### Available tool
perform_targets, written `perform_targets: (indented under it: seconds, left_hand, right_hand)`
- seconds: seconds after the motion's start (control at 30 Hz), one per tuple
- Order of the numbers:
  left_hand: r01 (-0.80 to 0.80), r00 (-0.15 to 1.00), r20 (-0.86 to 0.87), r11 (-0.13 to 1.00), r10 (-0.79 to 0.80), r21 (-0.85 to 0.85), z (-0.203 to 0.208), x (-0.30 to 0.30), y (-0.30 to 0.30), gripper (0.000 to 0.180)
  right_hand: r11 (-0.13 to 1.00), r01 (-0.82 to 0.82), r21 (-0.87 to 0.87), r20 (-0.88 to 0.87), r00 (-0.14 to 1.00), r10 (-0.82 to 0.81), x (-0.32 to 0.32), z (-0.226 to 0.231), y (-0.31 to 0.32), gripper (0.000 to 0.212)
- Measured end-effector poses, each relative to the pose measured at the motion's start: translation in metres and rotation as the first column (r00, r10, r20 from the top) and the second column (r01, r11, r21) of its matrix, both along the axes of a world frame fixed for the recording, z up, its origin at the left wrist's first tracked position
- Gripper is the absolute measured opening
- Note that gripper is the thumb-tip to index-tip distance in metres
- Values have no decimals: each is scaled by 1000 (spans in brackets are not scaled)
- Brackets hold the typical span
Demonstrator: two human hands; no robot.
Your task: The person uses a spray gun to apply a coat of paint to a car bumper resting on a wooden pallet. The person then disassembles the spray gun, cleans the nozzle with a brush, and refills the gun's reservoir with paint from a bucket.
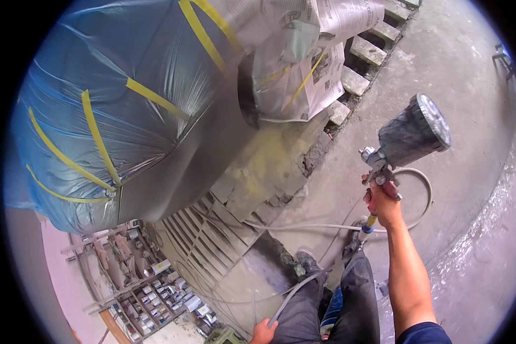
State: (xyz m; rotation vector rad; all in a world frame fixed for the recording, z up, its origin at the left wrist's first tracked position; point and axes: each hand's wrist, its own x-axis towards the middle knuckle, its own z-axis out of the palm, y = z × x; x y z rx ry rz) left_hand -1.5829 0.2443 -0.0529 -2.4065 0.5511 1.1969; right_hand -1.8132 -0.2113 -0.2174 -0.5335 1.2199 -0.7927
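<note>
- In the head view, the only one, the right hand (386, 205) is right of centre, its fingers closed around the red grip of a spray gun (377, 163).
- The spray gun stands right of centre in the frame, its nozzle end toward the left; a dark grey, smeared cup (410, 137) sits tilted on it, its round end facing the upper right.
- Below the right hand, a yellow and blue fitting (369, 225) is at the foot of the grip; a pale hose (426, 200) loops just beside the wrist.
- The left hand (263, 332) is at the lower edge, left of the legs, closed around a grey hose (292, 294); part of the hand is cut off by the edge.
- From the upper left to the centre lies a large, grey curved panel (180, 169), well apart from the spray gun.
- Blue translucent sheeting (92, 63) covers the upper left, with strips of yellow tape (99, 137) across it toward the panel's edge.
- Printed paper (321, 83) hangs at the upper centre, also taped in yellow.
- Beneath the panel, a slatted floor grate (203, 236) shows, with a yellowish patch (264, 163) on the floor to its upper right.
- At the lower left, a rack (133, 303) holds many small containers.
- Dark trousers (358, 298) and shoes (307, 261) show at the lower centre.
</note>
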Motion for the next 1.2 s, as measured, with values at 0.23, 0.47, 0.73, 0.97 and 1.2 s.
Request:
perform_targets:
  seconds: [0.23, 0.47, 0.73, 0.97, 1.2]
  left_hand:
    - [25, 999, 49, 996, -21, -85, -4, -15, 23, 44]
    - [42, 996, 83, 996, -35, -74, -13, -17, 5, 42]
    - [-4, 998, 68, 997, 9, -83, -21, -23, -33, 41]
    - [61, 998, -26, 995, -63, -82, -10, -18, -27, 40]
    - [-11, 1000, -15, 978, 8, -208, -6, -7, -33, 38]
  right_hand:
    - [943, -327, -59, 428, 845, 320, 17, 11, -20, 25]
    - [892, -418, 174, 153, 906, 395, 60, -73, -52, 25]
    - [947, -238, 214, -24, 968, 249, 77, -126, -83, 25]
    - [919, -365, 150, 177, 924, 338, 42, -25, -90, 20]
    - [977, 148, -154, 345, 935, -88, -72, 48, -71, 23]
